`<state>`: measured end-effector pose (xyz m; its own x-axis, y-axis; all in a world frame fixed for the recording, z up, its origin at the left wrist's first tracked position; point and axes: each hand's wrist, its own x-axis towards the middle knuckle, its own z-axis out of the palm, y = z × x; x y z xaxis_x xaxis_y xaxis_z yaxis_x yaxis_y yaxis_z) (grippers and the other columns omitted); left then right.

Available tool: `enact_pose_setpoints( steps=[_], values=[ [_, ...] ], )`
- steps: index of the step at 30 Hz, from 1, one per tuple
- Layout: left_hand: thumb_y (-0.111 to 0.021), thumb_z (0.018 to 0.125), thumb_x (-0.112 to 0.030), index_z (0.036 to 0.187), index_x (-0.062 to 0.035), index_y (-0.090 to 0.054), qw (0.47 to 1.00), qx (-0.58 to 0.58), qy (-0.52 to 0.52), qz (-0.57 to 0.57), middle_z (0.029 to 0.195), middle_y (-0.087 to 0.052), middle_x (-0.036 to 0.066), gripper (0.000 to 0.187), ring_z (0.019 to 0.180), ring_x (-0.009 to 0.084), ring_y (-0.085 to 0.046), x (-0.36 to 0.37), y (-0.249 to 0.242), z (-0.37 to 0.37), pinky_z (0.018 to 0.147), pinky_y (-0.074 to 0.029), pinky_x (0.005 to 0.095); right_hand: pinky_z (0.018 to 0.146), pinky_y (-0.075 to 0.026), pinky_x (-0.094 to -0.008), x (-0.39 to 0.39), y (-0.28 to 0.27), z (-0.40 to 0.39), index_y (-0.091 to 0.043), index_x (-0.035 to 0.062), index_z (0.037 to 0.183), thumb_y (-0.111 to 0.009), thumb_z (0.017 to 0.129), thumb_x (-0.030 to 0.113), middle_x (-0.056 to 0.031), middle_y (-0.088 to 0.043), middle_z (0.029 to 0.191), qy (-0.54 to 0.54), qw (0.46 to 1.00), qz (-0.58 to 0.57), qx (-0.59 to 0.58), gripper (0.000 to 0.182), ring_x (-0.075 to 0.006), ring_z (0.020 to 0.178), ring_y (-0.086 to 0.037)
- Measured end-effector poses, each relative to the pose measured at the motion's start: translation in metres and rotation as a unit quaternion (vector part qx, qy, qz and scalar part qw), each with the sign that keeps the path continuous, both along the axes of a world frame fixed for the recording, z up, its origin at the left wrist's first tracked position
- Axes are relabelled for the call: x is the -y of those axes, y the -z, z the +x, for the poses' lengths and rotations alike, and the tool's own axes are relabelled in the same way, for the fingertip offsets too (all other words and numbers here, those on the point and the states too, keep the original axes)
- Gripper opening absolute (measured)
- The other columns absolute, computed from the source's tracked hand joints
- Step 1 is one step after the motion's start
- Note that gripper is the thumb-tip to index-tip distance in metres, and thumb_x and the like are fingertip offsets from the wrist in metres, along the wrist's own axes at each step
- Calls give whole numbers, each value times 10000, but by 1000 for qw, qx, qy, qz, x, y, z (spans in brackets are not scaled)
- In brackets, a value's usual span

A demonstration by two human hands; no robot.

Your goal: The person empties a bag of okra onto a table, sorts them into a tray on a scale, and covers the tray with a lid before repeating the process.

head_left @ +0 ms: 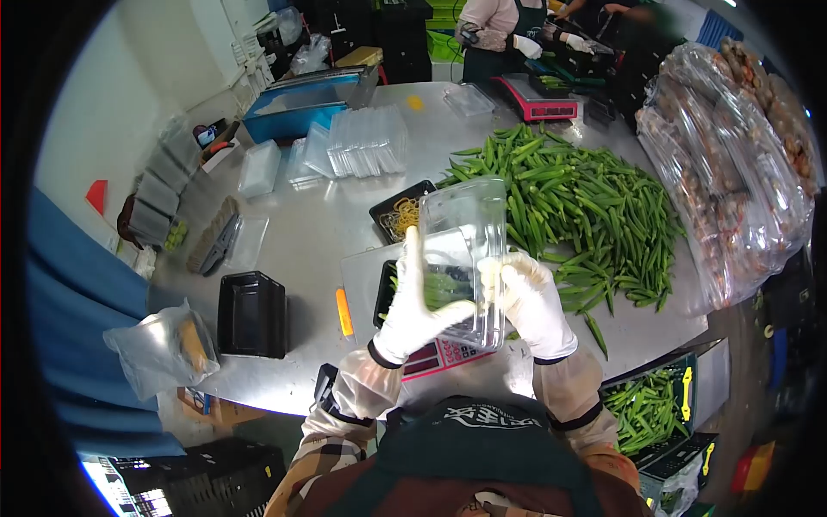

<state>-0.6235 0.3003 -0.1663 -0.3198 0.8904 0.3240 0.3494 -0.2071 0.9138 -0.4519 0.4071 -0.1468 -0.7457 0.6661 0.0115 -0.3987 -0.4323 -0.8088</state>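
I hold a clear plastic container lid (463, 207), tilted up, over the weighing scale. My left hand (412, 314), in a white glove, grips its near left side, thumb and fingers wide around it. My right hand (530, 302), also gloved, pinches its right edge. Below, partly hidden by my left hand and the clear plastic, a black tray (384, 289) with some okra sits on the scale, whose red keypad (452, 355) shows beneath the lid. Just behind is a black tray of rubber bands (401, 215). A big okra pile (586, 207) lies to the right.
An empty black tray (251, 314) and an orange-handled knife (345, 312) lie left. Clear lids (366, 142) stand stacked behind, near a blue box (297, 108). Bagged goods (732, 172) rise at right; an okra crate (646, 409) is below. A co-worker (508, 39) stands across the table.
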Motion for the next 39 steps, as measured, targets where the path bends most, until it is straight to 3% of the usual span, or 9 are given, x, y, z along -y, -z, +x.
enact_pose_setpoints(
  steps=[1, 5, 7, 11, 19, 28, 33, 36, 39],
  values=[
    [-905, 634, -299, 1526, -5, 93, 997, -68, 3, -20, 1569, -97, 259, 1371, 1432, 355, -201, -2, -1, 7, 1157, -228, 432, 711, -541, -323, 2, -4, 4, -637, -23, 1077, -568, 960, 69, -117, -685, 977, -2, 999, 31, 8, 165, -184, 817, -656],
    [-811, 782, -248, 1527, 23, -71, 916, 352, 189, 25, 1358, -451, 122, 1085, 1097, 188, -501, 0, 1, 44, 974, -397, 298, 798, -532, -259, 22, -11, 8, -652, -35, 1068, -642, 899, -12, -70, -683, 987, -23, 989, 130, 70, 170, -116, 891, -651],
    [-605, 934, -125, 1358, 0, -428, 911, 328, 249, 15, 1132, -550, 18, 477, 951, 83, -489, 1, -11, 54, 876, -404, 250, 823, -527, -258, 25, -1, 13, -641, -42, 1091, -649, 901, -2, -61, -681, 993, -28, 991, 115, 67, 194, -114, 916, -646],
    [-541, 974, -216, 1310, 2, -492, 949, 217, 220, -58, 1213, -526, 68, 404, 1096, 154, -477, 6, 21, 56, 969, -382, 311, 817, -534, -263, 21, 10, 25, -631, -43, 1117, -657, 898, 11, -77, -692, 989, -34, 993, 91, 60, 228, -126, 890, -658],
    [-559, 954, -75, 1507, -55, -183, 921, 267, 275, -67, 1215, -454, 16, 669, 1104, 98, -451, 0, 25, 60, 948, -400, 258, 795, -558, -291, 18, 22, 34, -655, -39, 1076, -667, 884, -2, -96, -702, 970, -55, 998, 11, 17, 196, -165, 853, -679],
    [-610, 886, 48, 1527, -71, -84, 887, 317, 330, -64, 1338, -435, 73, 839, 1218, 148, -449, -2, 21, 60, 997, -411, 286, 733, -538, -255, 13, 8, 34, -673, -24, 1036, -703, 864, 18, -77, -703, 896, -75, 992, 17, 100, 180, -139, 795, -667],
    [-627, 858, 106, 1542, -149, 1, 936, 197, 283, -66, 1283, -458, 50, 962, 1110, 124, -525, -5, 21, 60, 937, -459, 274, 713, -542, -251, 12, 11, 36, -677, -28, 1014, -700, 857, 3, -79, -703, 893, -72, 994, -24, 77, 161, -135, 787, -667],
    [-626, 856, 112, 1546, -183, 10, 899, 291, 315, -91, 1276, -464, 32, 984, 1093, 104, -526, -4, 11, 61, 908, -464, 251, 723, -560, -283, 12, 16, 37, -661, -42, 1007, -719, 845, 63, -114, -708, 897, -72, 994, -28, 71, 201, -179, 786, -687],
    [-655, 879, -4, 1516, -51, -179, 890, 297, 325, -120, 1329, -482, 73, 796, 1187, 147, -500, -3, 4, 57, 973, -445, 306, 735, -571, -306, 13, 22, 38, -658, -51, 1001, -735, 837, 102, -135, -712, 901, -75, 995, -54, 46, 237, -205, 790, -698]
  ],
)
